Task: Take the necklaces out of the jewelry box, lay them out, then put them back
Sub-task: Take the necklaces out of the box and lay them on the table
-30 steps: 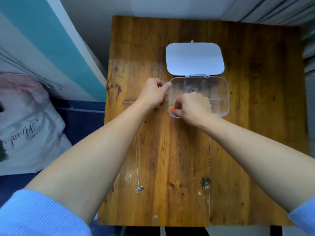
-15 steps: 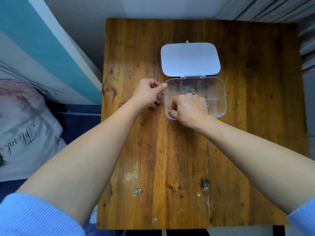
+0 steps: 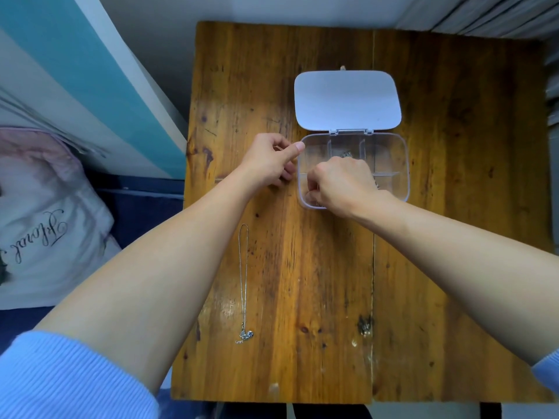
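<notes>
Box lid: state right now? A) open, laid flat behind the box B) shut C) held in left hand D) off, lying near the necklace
A: the lid lies flat on the table behind the box, joined at the hinge.

Two bare forearms, light blue ribbed sleeves (image 3: pixel 69 379) pushed up to the elbows, no rings or watch visible
</notes>
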The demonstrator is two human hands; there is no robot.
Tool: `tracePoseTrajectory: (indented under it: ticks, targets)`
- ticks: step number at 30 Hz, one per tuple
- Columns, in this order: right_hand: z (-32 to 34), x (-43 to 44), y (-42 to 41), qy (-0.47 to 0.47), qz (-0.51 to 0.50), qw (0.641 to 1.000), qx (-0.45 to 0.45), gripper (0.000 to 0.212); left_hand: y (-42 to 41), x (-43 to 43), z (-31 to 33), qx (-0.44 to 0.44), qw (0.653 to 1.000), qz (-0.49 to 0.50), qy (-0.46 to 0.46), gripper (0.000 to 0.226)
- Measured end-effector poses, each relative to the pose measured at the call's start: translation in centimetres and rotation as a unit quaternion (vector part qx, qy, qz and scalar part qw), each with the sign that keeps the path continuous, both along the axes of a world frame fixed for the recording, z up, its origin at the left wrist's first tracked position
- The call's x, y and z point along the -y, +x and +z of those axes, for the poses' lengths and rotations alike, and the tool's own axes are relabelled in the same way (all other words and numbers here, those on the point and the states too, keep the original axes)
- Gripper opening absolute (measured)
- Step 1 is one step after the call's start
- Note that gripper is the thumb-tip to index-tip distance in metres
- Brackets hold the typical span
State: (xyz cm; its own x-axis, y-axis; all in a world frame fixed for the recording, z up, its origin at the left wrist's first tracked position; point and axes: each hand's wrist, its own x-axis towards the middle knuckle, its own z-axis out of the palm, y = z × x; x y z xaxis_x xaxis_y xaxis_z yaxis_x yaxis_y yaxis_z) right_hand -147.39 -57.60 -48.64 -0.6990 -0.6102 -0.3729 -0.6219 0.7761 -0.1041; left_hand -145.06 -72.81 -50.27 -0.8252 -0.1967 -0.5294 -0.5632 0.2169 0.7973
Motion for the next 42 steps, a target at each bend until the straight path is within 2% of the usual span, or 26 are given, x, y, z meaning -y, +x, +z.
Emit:
tracePoseTrajectory:
  ticks: [7, 10, 13, 15, 17, 22, 25, 28, 31, 33, 36, 38, 42]
  targets:
    - [0.1, -0.5, -0.2, 0.006, -0.011, 0.999, 0.033, 0.020, 0.0, 0.1, 0.1, 0.008, 1.000, -0.002, -0.001, 0.029]
    - [0.4, -1.7, -0.5, -0.047, -0.059, 0.995, 0.067, 0.016, 0.0, 0.0, 0.1, 0.010, 1.000, 0.001, 0.007, 0.032]
    - [1.4, -3.1, -1.0, -0.161, -0.151, 0.969, 0.115, 0.016, 0.0, 0.0, 0.3, 0.013, 1.000, 0.001, 0.003, 0.034]
    - [2.5, -3.9, -1.1, -0.261, -0.232, 0.922, 0.167, 0.016, 0.0, -0.1, 0.4, 0.017, 1.000, -0.003, -0.005, 0.032]
    - [3.7, -4.8, -1.1, -0.342, -0.304, 0.860, 0.224, 0.016, 0.0, 0.0, 0.4, 0.019, 1.000, -0.004, -0.009, 0.032]
    - [5.3, -6.9, 0.1, -0.438, -0.404, 0.729, 0.337, 0.015, 0.2, -0.3, 0.6, 0.019, 1.000, 0.002, -0.005, 0.032]
    - [5.7, -8.2, 1.7, -0.491, -0.449, 0.631, 0.399, 0.015, 0.5, -1.0, 0.6, -0.047, 0.993, 0.034, -0.100, 0.023]
    - [5.6, -9.6, 3.5, -0.499, -0.504, 0.579, 0.402, 0.010, 1.5, -2.2, 1.2, -0.154, 0.962, 0.034, -0.224, 0.014]
    - [4.9, -11.4, 5.3, -0.497, -0.566, 0.530, 0.390, 0.009, 3.2, -3.9, 1.9, -0.242, 0.908, -0.106, -0.326, 0.019]
    - [4.3, -12.5, 6.4, -0.493, -0.599, 0.489, 0.400, 0.009, 4.1, -5.3, 2.1, -0.282, 0.866, -0.239, -0.337, 0.031]
    - [3.4, -13.8, 7.9, -0.490, -0.641, 0.417, 0.418, 0.011, 4.9, -7.5, 1.5, -0.250, 0.812, -0.401, -0.342, 0.047]
    - [2.8, -14.3, 8.7, -0.494, -0.656, 0.378, 0.427, 0.012, 4.9, -8.3, 0.9, -0.235, 0.802, -0.421, -0.353, 0.048]
    - [1.7, -15.0, 9.7, -0.519, -0.666, 0.311, 0.437, 0.017, 4.3, -8.4, 0.1, -0.258, 0.823, -0.365, -0.350, 0.019]
